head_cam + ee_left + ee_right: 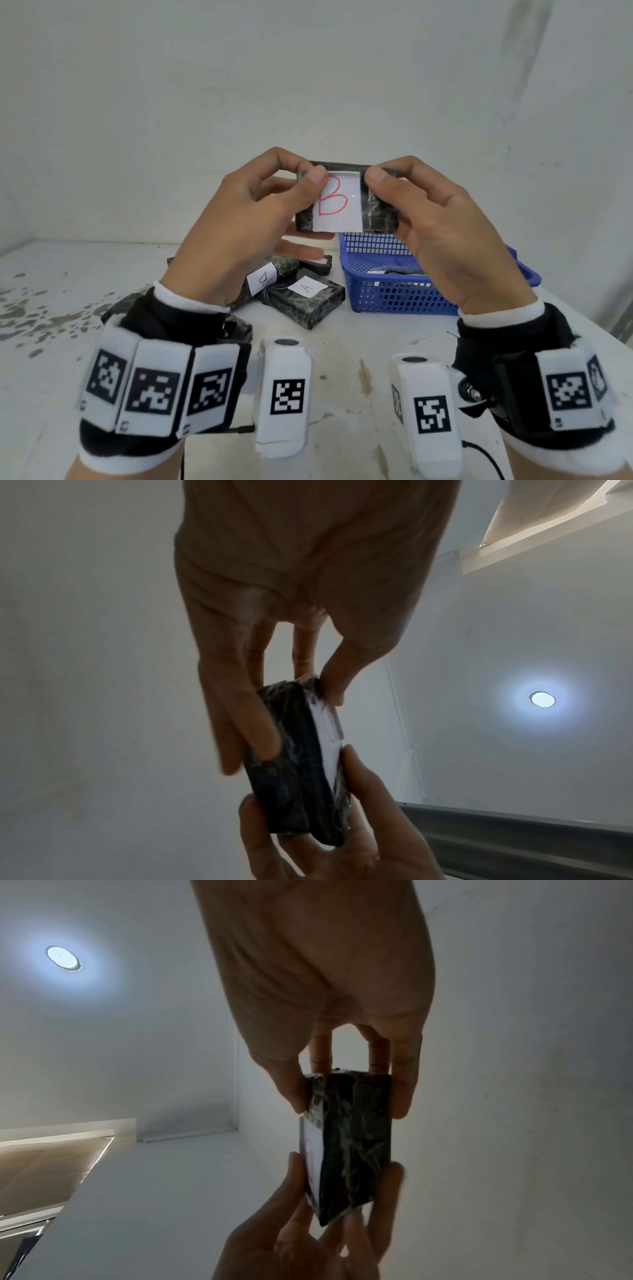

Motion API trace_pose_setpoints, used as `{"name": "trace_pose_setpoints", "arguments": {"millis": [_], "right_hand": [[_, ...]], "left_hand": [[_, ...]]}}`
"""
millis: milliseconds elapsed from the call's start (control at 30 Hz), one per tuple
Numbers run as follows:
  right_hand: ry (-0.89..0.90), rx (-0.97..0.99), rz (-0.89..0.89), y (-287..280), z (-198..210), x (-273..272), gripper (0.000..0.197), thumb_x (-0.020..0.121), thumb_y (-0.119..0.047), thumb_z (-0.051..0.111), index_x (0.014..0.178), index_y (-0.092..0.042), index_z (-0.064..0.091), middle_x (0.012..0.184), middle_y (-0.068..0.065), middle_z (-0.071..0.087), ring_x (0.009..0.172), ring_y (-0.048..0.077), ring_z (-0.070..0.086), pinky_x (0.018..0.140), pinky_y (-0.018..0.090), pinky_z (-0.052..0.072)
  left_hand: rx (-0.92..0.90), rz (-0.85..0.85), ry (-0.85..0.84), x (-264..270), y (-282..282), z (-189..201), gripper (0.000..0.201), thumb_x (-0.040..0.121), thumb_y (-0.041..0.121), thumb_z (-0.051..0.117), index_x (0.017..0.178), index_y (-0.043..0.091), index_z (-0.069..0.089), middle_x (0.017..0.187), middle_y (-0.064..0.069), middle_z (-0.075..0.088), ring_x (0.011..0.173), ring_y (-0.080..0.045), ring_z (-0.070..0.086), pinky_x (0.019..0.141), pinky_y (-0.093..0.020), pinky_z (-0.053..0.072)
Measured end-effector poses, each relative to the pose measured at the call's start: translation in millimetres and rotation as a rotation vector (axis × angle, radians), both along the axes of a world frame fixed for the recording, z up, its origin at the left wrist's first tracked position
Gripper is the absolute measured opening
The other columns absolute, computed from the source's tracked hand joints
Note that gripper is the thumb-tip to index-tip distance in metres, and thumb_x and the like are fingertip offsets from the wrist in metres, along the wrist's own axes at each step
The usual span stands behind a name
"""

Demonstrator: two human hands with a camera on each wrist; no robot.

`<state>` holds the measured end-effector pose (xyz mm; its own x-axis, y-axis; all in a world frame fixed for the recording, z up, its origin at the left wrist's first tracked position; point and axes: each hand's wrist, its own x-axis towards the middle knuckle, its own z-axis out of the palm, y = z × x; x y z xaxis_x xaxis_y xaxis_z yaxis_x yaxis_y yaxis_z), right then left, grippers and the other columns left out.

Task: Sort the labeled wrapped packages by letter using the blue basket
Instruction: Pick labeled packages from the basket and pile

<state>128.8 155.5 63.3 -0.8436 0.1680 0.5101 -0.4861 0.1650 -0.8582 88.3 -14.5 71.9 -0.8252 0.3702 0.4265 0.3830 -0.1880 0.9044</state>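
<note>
While a B-labelled package (346, 202) was pinched by both the left hand (239, 222) and the right hand (442, 233), sorting was judged unfinished. Something dark already lay in the blue basket (404, 294), and A and B packages (301, 291) remained on the surface (342, 359).

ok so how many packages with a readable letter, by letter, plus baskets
B: 2, the held B package and the table B package
A: 1, the A package
basket: 1
total: 4
Other dark packages are partly hidden with no readable letter, so they are not counted.
</note>
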Motion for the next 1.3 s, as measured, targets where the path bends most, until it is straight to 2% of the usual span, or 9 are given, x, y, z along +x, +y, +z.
{"name": "trace_pose_setpoints", "arguments": {"millis": [133,267,400,533,767,867,1000,1167,1300], "right_hand": [[-0.012,-0.02,0.051,0,1,1,0.017,0.09,-0.031,0.068,0.107,-0.031,0.065,0.096,0.007,0.068,0.085,0.024,0.071,0.072,0.034,0.058],[0.0,-0.05,0.099,4,1,1,0.044,0.083,-0.018,0.068,0.121,-0.038,0.056,0.11,0.015,0.066,0.098,0.032,0.073,0.073,0.036,0.059],[-0.004,-0.009,0.08,6,0,0,0.027,0.09,-0.013,0.066,0.113,-0.026,0.068,0.11,0.008,0.068,0.088,0.02,0.073,0.073,0.036,0.058],[-0.058,0.011,0.082,7,-1,2,0.021,0.092,-0.001,0.063,0.096,-0.02,0.072,0.115,0.017,0.066,0.081,0.024,0.074,0.066,0.036,0.06],[-0.064,0.019,0.078,9,-1,3,0.015,0.089,-0.006,0.068,0.085,-0.019,0.072,0.101,0.017,0.063,0.073,0.024,0.072,0.058,0.037,0.059],[-0.053,0.045,0.087,9,0,2,0.006,0.09,-0.017,0.072,0.091,-0.023,0.074,0.1,0.013,0.065,0.079,0.023,0.071,0.062,0.038,0.059],[-0.028,0.256,0.147,15,3,12,0.036,0.089,-0.017,0.073,0.12,-0.032,0.067,0.113,0.007,0.069,0.092,0.026,0.075,0.081,0.038,0.061],[-0.041,0.396,0.048,25,3,16,0.017,0.088,-0.019,0.075,0.101,-0.029,0.07,0.107,-0.004,0.073,0.085,0.02,0.075,0.086,0.033,0.057],[-0.101,0.511,-0.007,36,-5,15,0.033,0.079,-0.024,0.085,0.106,-0.033,0.068,0.108,-0.012,0.073,0.1,0.012,0.071,0.093,0.041,0.057]], "left_hand": [[0.033,0.025,0.067,0,-1,0,0.008,0.085,0.021,0.066,0.083,0.016,0.06,0.086,-0.001,0.06,0.069,-0.014,0.062,0.065,-0.032,0.058],[0.081,0.02,0.028,-2,-1,1,0.015,0.088,0.021,0.065,0.094,0.022,0.051,0.094,-0.005,0.064,0.073,-0.021,0.067,0.063,-0.038,0.06],[0.028,0.039,0.005,-7,-1,-2,0.029,0.089,0.004,0.062,0.112,0.021,0.06,0.093,-0.009,0.066,0.075,-0.019,0.068,0.065,-0.033,0.059],[-0.072,0.029,0.014,-6,0,-2,0.019,0.083,0.004,0.067,0.1,0.013,0.07,0.097,-0.014,0.072,0.078,-0.02,0.07,0.074,-0.037,0.061],[-0.067,0.028,0.02,-2,1,-2,0.015,0.086,0.005,0.064,0.087,0.018,0.07,0.097,-0.019,0.068,0.066,-0.016,0.067,0.054,-0.027,0.055],[-0.05,0.054,0.015,-4,3,-2,0.017,0.087,0.004,0.063,0.081,0.019,0.067,0.089,-0.014,0.066,0.064,-0.016,0.065,0.052,-0.024,0.052],[-0.016,0.091,-0.052,-8,3,-2,0.014,0.089,0.006,0.061,0.082,0.017,0.065,0.075,-0.006,0.064,0.06,-0.018,0.062,0.049,-0.024,0.052],[-0.005,0.096,-0.136,-7,11,-5,0.012,0.09,0.004,0.055,0.089,0.006,0.066,0.07,-0.008,0.059,0.047,-0.016,0.06,0.043,-0.023,0.05],[-0.043,0.108,-0.204,-10,24,-12,0.012,0.091,0.006,0.054,0.085,0.003,0.064,0.071,-0.01,0.06,0.052,-0.017,0.065,0.046,-0.028,0.054]]}}
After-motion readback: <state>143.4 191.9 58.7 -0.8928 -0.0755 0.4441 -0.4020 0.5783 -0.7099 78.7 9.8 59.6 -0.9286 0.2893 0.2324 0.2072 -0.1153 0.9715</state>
